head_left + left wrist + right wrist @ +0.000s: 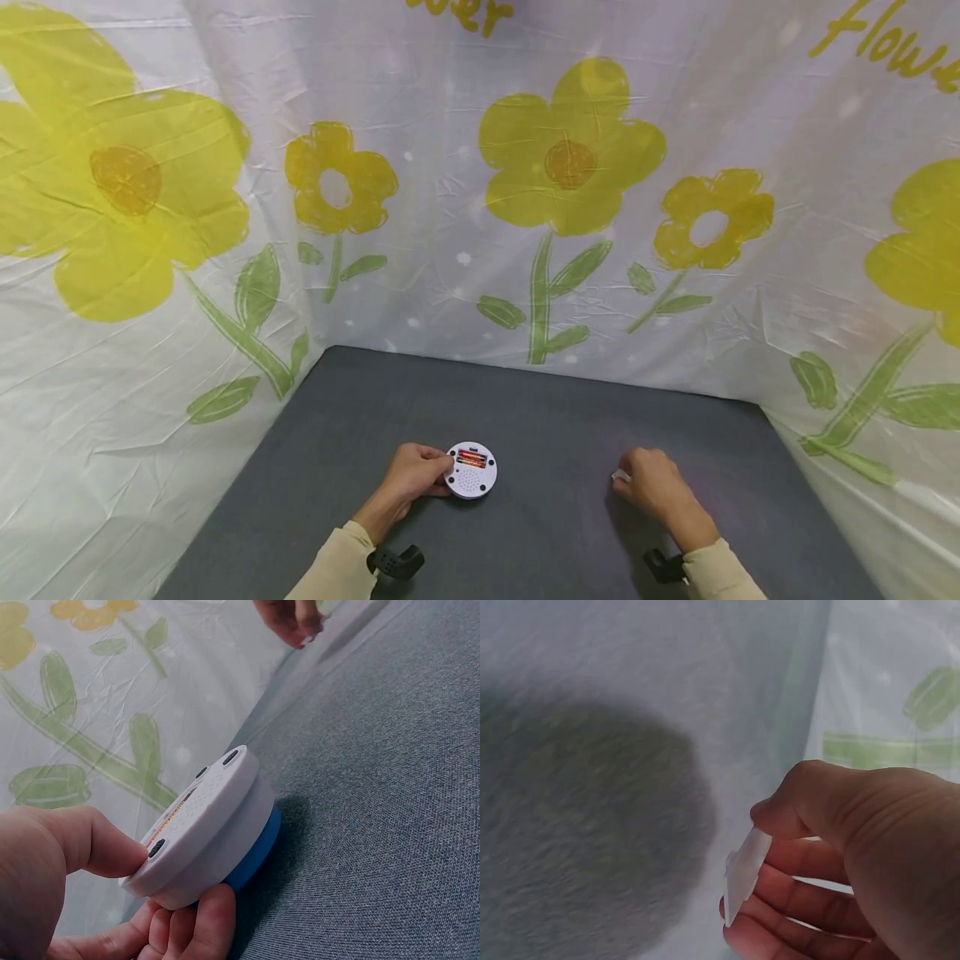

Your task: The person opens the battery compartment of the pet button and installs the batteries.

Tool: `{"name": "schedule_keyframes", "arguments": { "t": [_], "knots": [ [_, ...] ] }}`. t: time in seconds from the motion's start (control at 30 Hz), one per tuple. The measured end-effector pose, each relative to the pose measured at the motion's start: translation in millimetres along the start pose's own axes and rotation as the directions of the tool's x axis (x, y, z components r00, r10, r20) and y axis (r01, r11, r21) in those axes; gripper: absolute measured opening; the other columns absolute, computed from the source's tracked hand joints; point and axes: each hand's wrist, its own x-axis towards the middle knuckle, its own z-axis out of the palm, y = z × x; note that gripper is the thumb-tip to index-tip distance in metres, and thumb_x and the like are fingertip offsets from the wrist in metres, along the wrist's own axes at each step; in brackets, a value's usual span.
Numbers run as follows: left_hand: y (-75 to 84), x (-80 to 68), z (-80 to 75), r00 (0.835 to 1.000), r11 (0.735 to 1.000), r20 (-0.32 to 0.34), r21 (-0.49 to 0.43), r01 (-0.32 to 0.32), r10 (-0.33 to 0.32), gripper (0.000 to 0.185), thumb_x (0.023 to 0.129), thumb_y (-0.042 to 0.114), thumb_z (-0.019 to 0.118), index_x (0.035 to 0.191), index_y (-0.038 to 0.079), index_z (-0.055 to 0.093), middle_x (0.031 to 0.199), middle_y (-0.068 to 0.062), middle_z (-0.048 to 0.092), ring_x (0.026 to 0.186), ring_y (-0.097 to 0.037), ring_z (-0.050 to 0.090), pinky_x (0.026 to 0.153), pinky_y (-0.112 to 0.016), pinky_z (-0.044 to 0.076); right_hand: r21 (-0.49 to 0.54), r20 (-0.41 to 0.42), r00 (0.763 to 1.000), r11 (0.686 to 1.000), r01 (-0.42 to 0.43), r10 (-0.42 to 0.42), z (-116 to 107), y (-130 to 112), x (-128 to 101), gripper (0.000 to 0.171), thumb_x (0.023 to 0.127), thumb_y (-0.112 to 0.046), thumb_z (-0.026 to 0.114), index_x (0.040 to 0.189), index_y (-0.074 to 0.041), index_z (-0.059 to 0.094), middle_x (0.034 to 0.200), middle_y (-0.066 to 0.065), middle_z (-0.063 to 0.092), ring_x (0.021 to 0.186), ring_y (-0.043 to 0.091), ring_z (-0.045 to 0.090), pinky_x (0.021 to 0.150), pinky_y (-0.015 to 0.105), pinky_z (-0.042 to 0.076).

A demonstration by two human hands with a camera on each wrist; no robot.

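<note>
A round white device with a blue lower part lies with its battery side up. Batteries sit in its uncovered compartment, beside a patch of small holes and several dark feet. My left hand pinches the device's left edge, thumb on top and fingers beneath, as the left wrist view shows. Off to the right, my right hand pinches a small white plastic cover between thumb and fingers. It is held above the table, apart from the device.
The dark grey table lies under both hands. A white curtain printed with yellow flowers surrounds it at the back and sides. Black straps are worn on both wrists.
</note>
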Motion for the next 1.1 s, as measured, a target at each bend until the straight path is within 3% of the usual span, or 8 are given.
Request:
{"name": "schedule_keyframes", "arguments": {
  "t": [0.33, 0.53, 0.73, 0.87, 1.1],
  "knots": [
    [1.4, -2.7, -0.9, 1.0, 1.0, 0.004, -0.001, -0.005, 0.005, 0.032, 0.088, 0.007, 0.07, 0.113, -0.013, 0.074, 0.098, -0.016, 0.077, 0.075, -0.017, 0.074, 0.069, -0.034, 0.068, 0.018, -0.044, 0.99, 0.991, 0.132, -0.131, -15.0, -32.5, 18.2, 0.014, 0.089, -0.007, 0.081, 0.08, -0.012, 0.072, 0.073, -0.002, 0.066, 0.066, 0.012, 0.052, 0.057, 0.034, 0.044],
    [0.7, -1.3, -0.5, 1.0, 1.0, 0.003, -0.006, -0.007, 0.007, 0.031, 0.087, 0.007, 0.07, 0.111, -0.013, 0.074, 0.096, -0.015, 0.077, 0.074, -0.016, 0.074, 0.068, -0.034, 0.068, 0.048, -0.042, 0.983, 0.983, 0.179, -0.177, -23.4, -63.0, 33.8, 0.02, 0.092, -0.004, 0.079, 0.077, -0.012, 0.069, 0.07, -0.003, 0.06, 0.063, 0.01, 0.043, 0.056, 0.028, 0.035],
    [0.1, -1.3, -0.2, 1.0, 1.0, 0.004, 0.0, -0.007, 0.007, 0.031, 0.087, 0.007, 0.071, 0.111, -0.012, 0.074, 0.097, -0.015, 0.077, 0.075, -0.017, 0.074, 0.068, -0.034, 0.068, 0.05, -0.058, 0.974, 0.973, 0.223, -0.22, -21.0, -95.0, 51.6, 0.002, 0.093, -0.005, 0.081, 0.094, -0.006, 0.08, 0.088, 0.005, 0.076, 0.078, 0.021, 0.069, 0.068, 0.041, 0.06],
    [0.0, -1.1, -0.5, 1.0, 1.0, 0.007, -0.006, -0.008, 0.008, 0.03, 0.087, 0.007, 0.071, 0.111, -0.012, 0.074, 0.096, -0.015, 0.077, 0.075, -0.017, 0.074, 0.068, -0.033, 0.068, 0.046, -0.078, 0.952, 0.952, 0.302, -0.298, -17.6, -112.5, 60.4, 0.007, 0.092, -0.004, 0.081, 0.098, -0.004, 0.081, 0.092, 0.009, 0.078, 0.084, 0.026, 0.074, 0.074, 0.046, 0.063],
    [0.2, -1.3, -0.5, 1.0, 1.0, 0.009, -0.005, -0.003, 0.003, 0.031, 0.088, 0.007, 0.071, 0.112, -0.012, 0.074, 0.098, -0.016, 0.077, 0.075, -0.017, 0.074, 0.069, -0.033, 0.068, 0.044, -0.094, 0.909, 0.911, 0.411, -0.406, -9.3, -133.5, 70.1, 0.006, 0.091, -0.004, 0.081, 0.097, -0.005, 0.08, 0.09, 0.009, 0.077, 0.082, 0.023, 0.073, 0.071, 0.041, 0.062]
  ]
}}
